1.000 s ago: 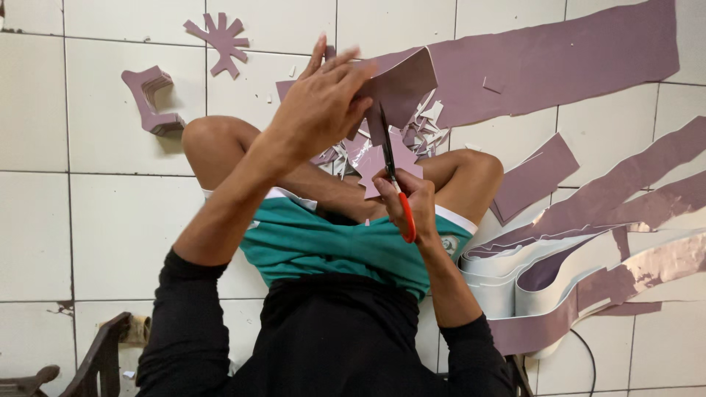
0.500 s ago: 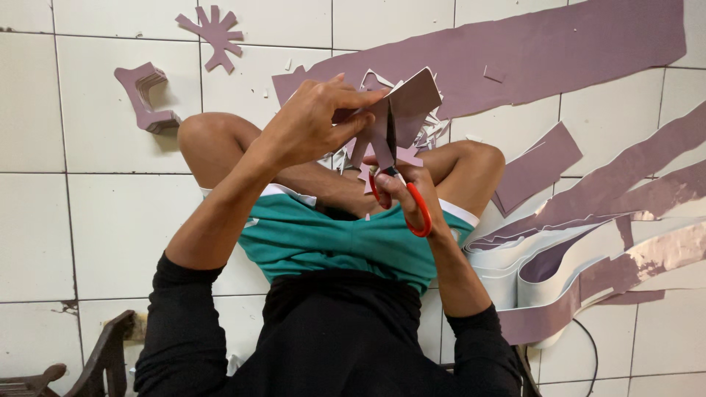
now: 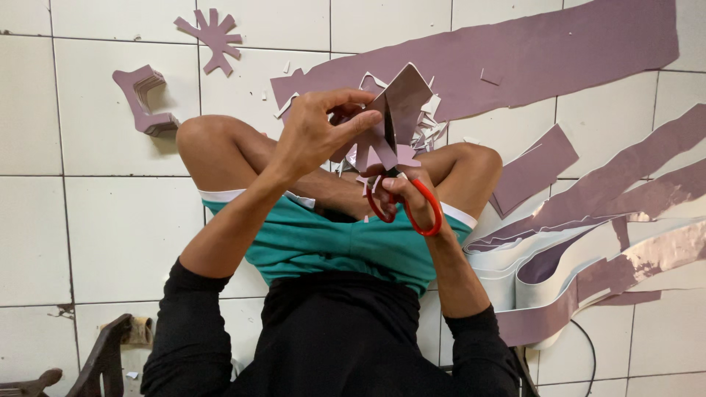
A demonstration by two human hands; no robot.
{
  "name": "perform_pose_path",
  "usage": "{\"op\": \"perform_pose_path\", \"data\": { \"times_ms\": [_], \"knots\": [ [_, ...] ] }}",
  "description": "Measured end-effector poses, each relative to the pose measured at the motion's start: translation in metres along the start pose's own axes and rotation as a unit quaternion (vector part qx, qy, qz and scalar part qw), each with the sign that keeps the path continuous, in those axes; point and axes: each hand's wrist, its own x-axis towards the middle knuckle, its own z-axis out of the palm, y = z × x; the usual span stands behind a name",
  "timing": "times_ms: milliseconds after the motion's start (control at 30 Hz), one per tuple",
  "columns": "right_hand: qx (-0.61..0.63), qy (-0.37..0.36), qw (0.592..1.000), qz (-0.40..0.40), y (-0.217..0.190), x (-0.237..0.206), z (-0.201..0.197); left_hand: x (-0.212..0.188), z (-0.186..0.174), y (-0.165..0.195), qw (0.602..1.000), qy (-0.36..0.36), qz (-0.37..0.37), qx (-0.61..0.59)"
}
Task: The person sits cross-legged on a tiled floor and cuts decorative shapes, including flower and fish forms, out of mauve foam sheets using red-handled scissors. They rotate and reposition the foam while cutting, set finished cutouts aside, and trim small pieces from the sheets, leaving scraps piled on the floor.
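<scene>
Head view, single frame, looking down over my own lap to the white tiled floor (image 3: 110, 220). I sit cross-legged in teal shorts (image 3: 346, 246) and a black long-sleeved top (image 3: 331, 338).

Left hand (image 3: 320, 136): raised above the knees, fingers curled, thumb and forefinger pinched on the edge of a folded mauve foam sheet piece (image 3: 401, 103). The piece stands up roughly on edge, its pointed corner away from me.

Right hand (image 3: 404, 195): fingers through the loops of red-handled scissors (image 3: 415, 209), closed round the handles. Blades run up into the lower edge of the foam piece; I cannot tell how far apart the blades stand, since the sheet hides them.

Position of the held piece: between the two hands, over the gap between my knees, clear of the floor.

Surroundings on the floor:
- a heap of small pale offcuts (image 3: 426, 125) just beyond the held piece, partly hidden by it;
- a long mauve strip (image 3: 559, 51) lying across the tiles at upper right;
- several curled mauve and white strips (image 3: 588, 257) beside my right knee;
- a shorter rectangular piece (image 3: 533, 169) near that knee;
- a stack of cut bracket-like shapes (image 3: 143, 103) at upper left, well apart from the hands;
- one star-like cutout (image 3: 213, 37) beyond the stack.

Dark wooden furniture part (image 3: 103, 360) at lower left.
</scene>
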Motion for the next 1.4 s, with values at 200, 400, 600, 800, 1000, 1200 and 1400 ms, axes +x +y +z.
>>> {"op": "perform_pose_path", "data": {
  "times_ms": [200, 400, 600, 800, 1000, 1200, 1400],
  "knots": [
    [0.066, -0.006, 0.998, 0.018, 0.015, 0.002, -0.011, -0.007, 0.013, -0.018, 0.983, 0.018, -0.030, -0.180],
    [0.090, -0.020, 0.995, -0.031, 0.043, 0.009, -0.028, -0.020, 0.036, -0.034, 0.936, 0.040, -0.074, -0.341],
    [0.039, 0.102, 0.989, -0.096, 0.058, 0.015, -0.021, -0.030, 0.078, -0.030, 0.821, 0.113, -0.178, -0.531],
    [0.026, 0.129, 0.984, -0.124, 0.062, 0.017, -0.016, -0.029, 0.085, -0.027, 0.802, 0.127, -0.190, -0.552],
    [0.025, 0.094, 0.970, -0.224, 0.074, 0.018, -0.013, -0.029, 0.085, -0.029, 0.805, 0.119, -0.185, -0.550],
    [-0.077, 0.261, 0.942, -0.197, 0.081, 0.027, -0.020, -0.023, 0.069, -0.022, 0.843, 0.057, -0.193, -0.499],
    [0.034, 0.227, 0.961, -0.154, 0.032, 0.021, -0.045, -0.005, 0.012, -0.013, 0.990, -0.141, -0.017, -0.015]
  ]
}}
